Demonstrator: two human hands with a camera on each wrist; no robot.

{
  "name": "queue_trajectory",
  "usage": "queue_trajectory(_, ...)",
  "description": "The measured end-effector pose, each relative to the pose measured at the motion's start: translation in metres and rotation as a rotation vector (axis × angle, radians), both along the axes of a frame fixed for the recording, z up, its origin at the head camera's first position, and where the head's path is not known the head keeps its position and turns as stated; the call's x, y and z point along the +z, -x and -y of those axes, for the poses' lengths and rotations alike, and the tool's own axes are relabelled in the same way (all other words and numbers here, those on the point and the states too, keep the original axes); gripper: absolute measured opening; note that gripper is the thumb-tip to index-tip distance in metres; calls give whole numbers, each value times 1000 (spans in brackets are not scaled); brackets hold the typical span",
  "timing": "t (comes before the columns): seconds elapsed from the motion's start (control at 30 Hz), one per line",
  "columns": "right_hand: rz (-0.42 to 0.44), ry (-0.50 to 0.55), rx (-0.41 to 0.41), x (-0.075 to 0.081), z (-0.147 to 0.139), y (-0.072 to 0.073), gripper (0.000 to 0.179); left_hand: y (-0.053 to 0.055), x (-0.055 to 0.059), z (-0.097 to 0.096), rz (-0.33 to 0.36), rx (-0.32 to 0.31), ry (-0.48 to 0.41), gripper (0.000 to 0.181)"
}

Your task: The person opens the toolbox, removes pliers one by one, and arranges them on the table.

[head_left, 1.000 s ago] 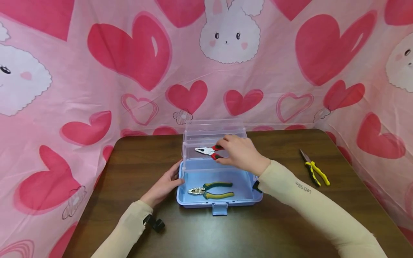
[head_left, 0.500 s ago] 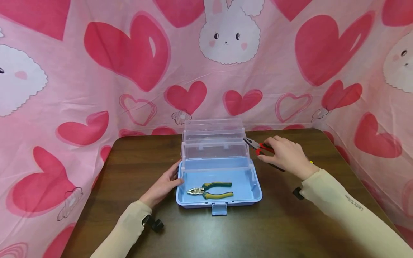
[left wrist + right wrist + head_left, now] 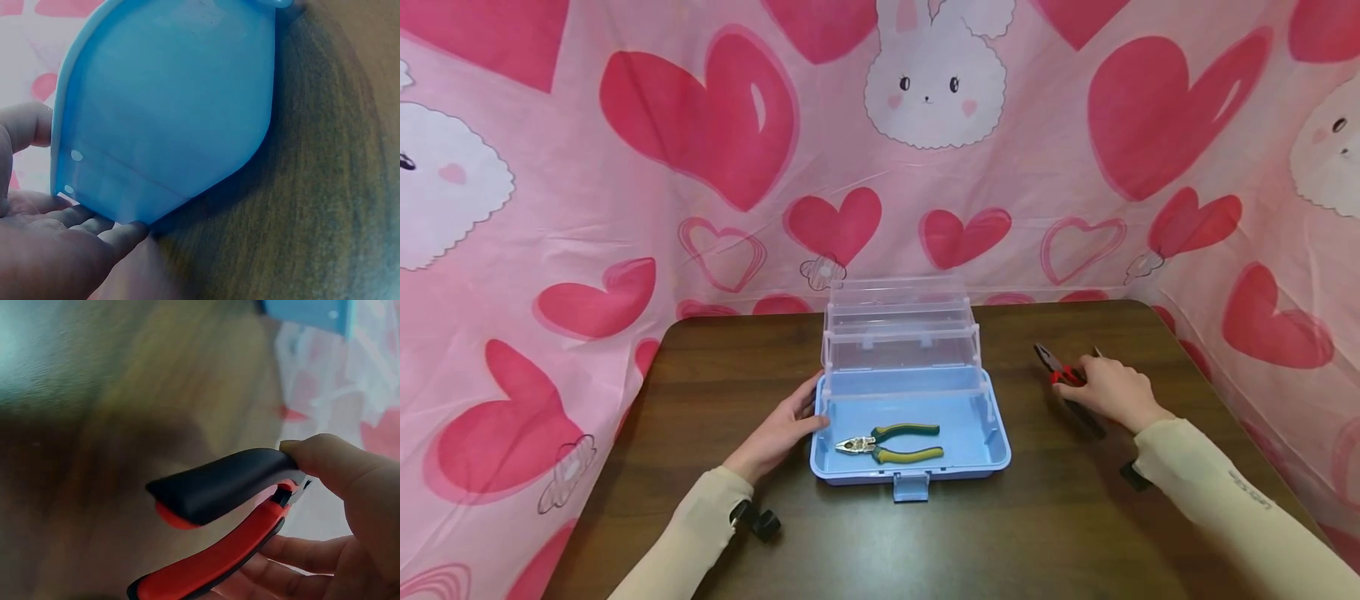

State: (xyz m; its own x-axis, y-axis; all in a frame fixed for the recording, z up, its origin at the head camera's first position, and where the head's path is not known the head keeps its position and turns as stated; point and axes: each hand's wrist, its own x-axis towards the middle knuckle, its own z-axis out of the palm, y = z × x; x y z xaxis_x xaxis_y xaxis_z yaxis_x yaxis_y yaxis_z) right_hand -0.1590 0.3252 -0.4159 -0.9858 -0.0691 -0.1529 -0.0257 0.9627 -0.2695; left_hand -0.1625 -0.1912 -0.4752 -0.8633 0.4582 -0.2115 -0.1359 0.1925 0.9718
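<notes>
A light-blue toolbox (image 3: pixel 966 437) stands with its clear lid and trays (image 3: pixel 898 348) raised at the back. My left hand (image 3: pixel 781 432) holds its left end, thumb at the rim; the left wrist view has the fingers against the blue end wall (image 3: pixel 169 112). Inside the box lie combination pliers with green-and-yellow handles (image 3: pixel 910 456), jaws pointing left. To the box's right, my right hand (image 3: pixel 1118 393) grips red-and-black-handled pliers (image 3: pixel 1064 375) above the table. Up close, the right wrist view gives their spread handles (image 3: pixel 219 494) between thumb and fingers.
Behind my right hand, a thin dark tip (image 3: pixel 1097 352) pokes out; the rest of that tool is hidden. The box's front latch (image 3: pixel 911 487) hangs down. Pink heart-print cloth (image 3: pixel 895 167) hangs beyond the brown table (image 3: pixel 737 358).
My right hand has carried the red-handled pliers from above the box rightward and down toward the table's right side, covering most of the yellow-handled pliers there. The left hand has stayed put.
</notes>
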Motion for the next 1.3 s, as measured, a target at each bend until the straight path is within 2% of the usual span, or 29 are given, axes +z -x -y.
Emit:
queue_trajectory(0.3,142,-14,-79,-21,-14,2,48,-1,1,-1,12,7,4,85)
queue_trajectory(0.5,167,-45,-140,-28,-19,4,52,-1,2,0,17,0,3,85)
queue_trajectory(0.93,109,-60,-195,-31,-16,11,56,-1,0,0,22,-3,-11,85)
queue_trajectory(1.07,68,-43,-174,-29,-19,11,54,0,0,0,17,-1,-16,85)
queue_trajectory(1.3,-50,-12,-99,-12,-18,15,33,1,-1,2,10,-8,-20,85)
